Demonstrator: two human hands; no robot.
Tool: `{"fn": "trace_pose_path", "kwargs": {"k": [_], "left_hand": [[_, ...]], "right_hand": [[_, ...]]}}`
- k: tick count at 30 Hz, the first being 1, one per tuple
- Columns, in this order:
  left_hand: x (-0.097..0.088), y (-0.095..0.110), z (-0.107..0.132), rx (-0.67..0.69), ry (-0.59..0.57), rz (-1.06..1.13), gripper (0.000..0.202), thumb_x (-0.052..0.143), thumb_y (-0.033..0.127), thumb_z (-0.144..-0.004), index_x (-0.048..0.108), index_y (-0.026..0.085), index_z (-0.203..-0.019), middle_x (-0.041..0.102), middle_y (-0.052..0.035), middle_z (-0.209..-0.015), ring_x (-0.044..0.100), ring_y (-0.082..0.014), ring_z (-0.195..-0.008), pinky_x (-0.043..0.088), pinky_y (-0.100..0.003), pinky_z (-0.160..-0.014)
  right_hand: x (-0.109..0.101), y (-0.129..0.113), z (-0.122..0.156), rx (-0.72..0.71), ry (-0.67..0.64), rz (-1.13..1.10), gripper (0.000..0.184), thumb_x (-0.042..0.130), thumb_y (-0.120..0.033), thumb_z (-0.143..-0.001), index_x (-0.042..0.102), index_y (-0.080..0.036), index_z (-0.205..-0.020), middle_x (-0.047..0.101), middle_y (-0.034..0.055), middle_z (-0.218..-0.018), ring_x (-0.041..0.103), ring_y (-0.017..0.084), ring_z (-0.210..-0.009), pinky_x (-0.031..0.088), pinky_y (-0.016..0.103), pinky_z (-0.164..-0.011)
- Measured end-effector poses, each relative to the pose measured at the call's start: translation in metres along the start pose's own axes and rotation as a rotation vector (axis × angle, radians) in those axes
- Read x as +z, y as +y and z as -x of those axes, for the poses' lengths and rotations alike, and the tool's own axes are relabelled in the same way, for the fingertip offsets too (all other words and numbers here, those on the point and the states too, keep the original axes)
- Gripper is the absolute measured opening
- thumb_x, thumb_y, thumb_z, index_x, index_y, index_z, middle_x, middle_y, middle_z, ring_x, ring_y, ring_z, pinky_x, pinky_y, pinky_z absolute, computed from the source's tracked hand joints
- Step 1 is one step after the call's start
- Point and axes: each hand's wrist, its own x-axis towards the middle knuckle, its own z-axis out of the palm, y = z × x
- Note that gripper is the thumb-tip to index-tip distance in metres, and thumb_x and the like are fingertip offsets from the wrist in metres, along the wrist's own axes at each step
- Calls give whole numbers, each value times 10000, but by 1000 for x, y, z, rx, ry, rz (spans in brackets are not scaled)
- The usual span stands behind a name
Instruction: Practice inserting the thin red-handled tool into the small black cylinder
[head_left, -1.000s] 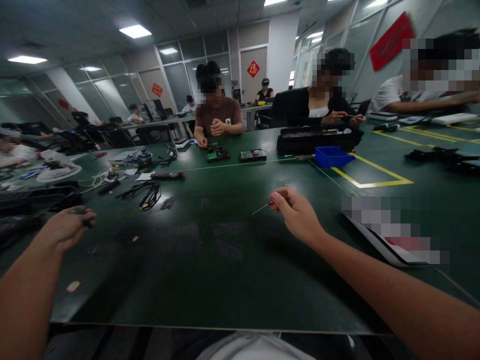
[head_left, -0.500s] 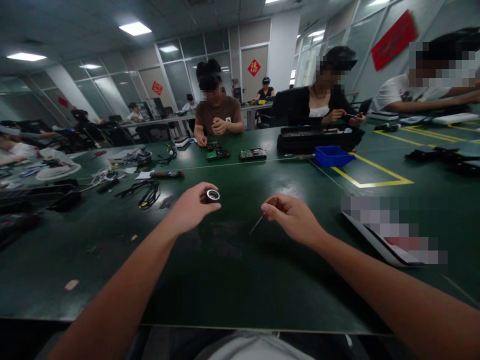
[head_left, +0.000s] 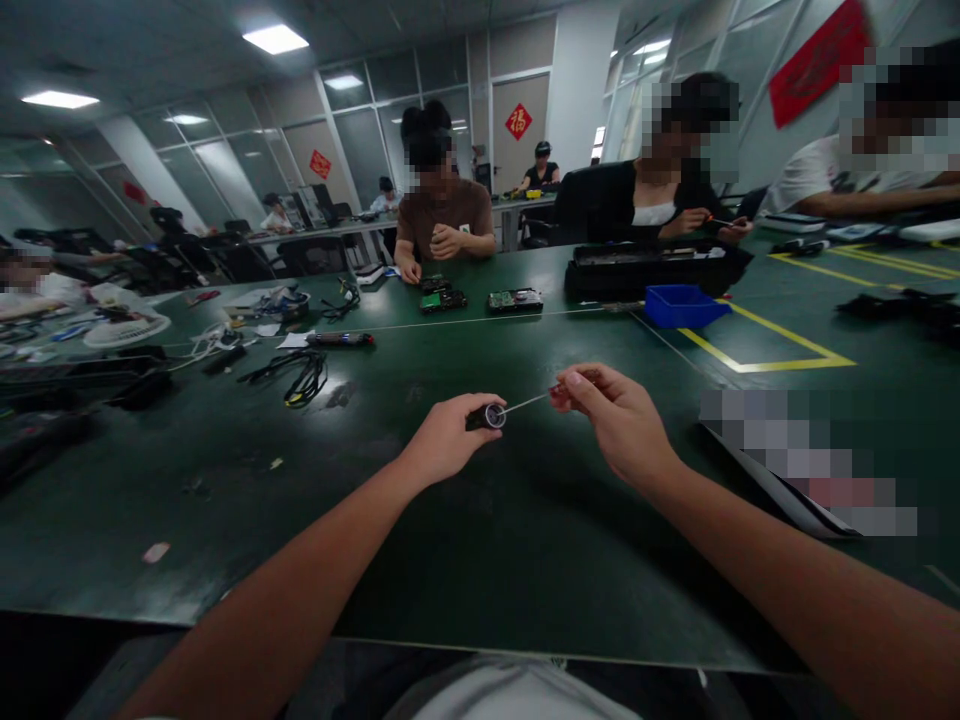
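Note:
Over the dark green table (head_left: pixel 420 520), my left hand (head_left: pixel 446 440) is closed round a short black cylindrical handle (head_left: pixel 486 417) whose metal-ringed open end points right. My right hand (head_left: pixel 619 420) pinches the reddish end of a thin metal screwdriver bit (head_left: pixel 529 402). The bit's tip touches or sits in the handle's ring. Both hands hover a little above the table surface.
Black cables (head_left: pixel 300 375) and a screwdriver (head_left: pixel 337 340) lie to the left. Circuit boards (head_left: pixel 480 299), a blue bin (head_left: pixel 684 306) and a long black case (head_left: pixel 652 268) sit across the table. A flat dark panel (head_left: pixel 772 470) lies at right. Other people sit opposite and at both sides.
My left hand came in from the far left with the black handle. My right hand turned the bit so its tip now meets the handle's ring.

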Motion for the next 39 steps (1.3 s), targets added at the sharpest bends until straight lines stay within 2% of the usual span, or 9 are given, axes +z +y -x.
{"fn": "trace_pose_path", "kwargs": {"k": [4, 8, 14, 18, 21, 25, 30, 34, 39], "left_hand": [[1, 5, 1, -27, 30, 39, 434, 746, 217, -805, 654, 260, -1228, 688, -71, -1217, 630, -260, -1124, 461, -440, -997], [1, 8, 2, -39, 30, 46, 372, 751, 232, -808, 677, 241, -1173, 705, -72, -1170, 647, -258, -1075, 482, -434, -959], [1, 7, 1, 8, 19, 21, 398, 763, 226, -801, 689, 228, -1192, 700, -69, -1184, 634, -251, -1105, 457, -429, -999], [1, 7, 0, 25, -3, 1, 392, 750, 213, -812, 693, 245, -1199, 700, -66, -1181, 632, -247, -1105, 453, -424, -996], [2, 6, 0, 37, -13, -2, 401, 753, 196, -808, 696, 243, -1202, 702, -63, -1177, 631, -239, -1105, 451, -404, -992], [3, 5, 1, 44, -14, 0, 416, 761, 196, -804, 691, 221, -1213, 698, -62, -1186, 628, -228, -1105, 449, -381, -988], [3, 5, 0, 36, 14, -17, 398, 759, 188, -808, 690, 210, -1200, 705, -50, -1163, 637, -213, -1074, 456, -357, -966], [3, 3, 0, 41, 10, -21, 395, 759, 182, -807, 692, 220, -1194, 703, -39, -1169, 635, -208, -1082, 451, -353, -981], [0, 5, 0, 24, 30, -42, 396, 754, 213, -816, 687, 224, -1207, 707, -42, -1135, 642, -216, -1042, 468, -357, -942]], "right_hand": [[2, -5, 3, -18, -17, 98, 260, 657, -469, -878, 671, -215, -929, 722, 47, -827, 676, 203, -771, 547, 388, -770], [2, -12, 5, -45, -4, 228, 268, 629, -479, -897, 675, -216, -931, 735, 51, -816, 686, 210, -765, 538, 375, -737], [-1, -16, 7, -54, 41, 486, 332, 642, -530, -871, 643, -226, -740, 673, 22, -630, 617, 186, -567, 449, 332, -569], [-2, -15, 7, -129, -68, 442, 182, 580, -392, -922, 655, -227, -924, 721, 37, -812, 684, 213, -750, 489, 341, -660], [-1, -16, 8, -120, -114, 432, 211, 530, -395, -952, 647, -223, -914, 712, 34, -803, 681, 210, -760, 485, 343, -678], [2, -15, 9, -82, -83, 451, 328, 453, -462, -990, 640, -221, -869, 647, 12, -667, 630, 186, -643, 462, 337, -640], [2, -10, 9, -90, -106, 312, 163, 484, -345, -973, 598, -231, -998, 662, 21, -862, 644, 189, -792, 484, 337, -719], [1, -10, 11, -83, -148, 365, 284, 410, -403, -1013, 613, -236, -904, 586, -5, -719, 573, 169, -681, 443, 333, -662], [5, -9, 10, -17, -49, 171, 146, 557, -362, -943, 602, -239, -1008, 643, 10, -852, 623, 182, -785, 491, 349, -736]]}}
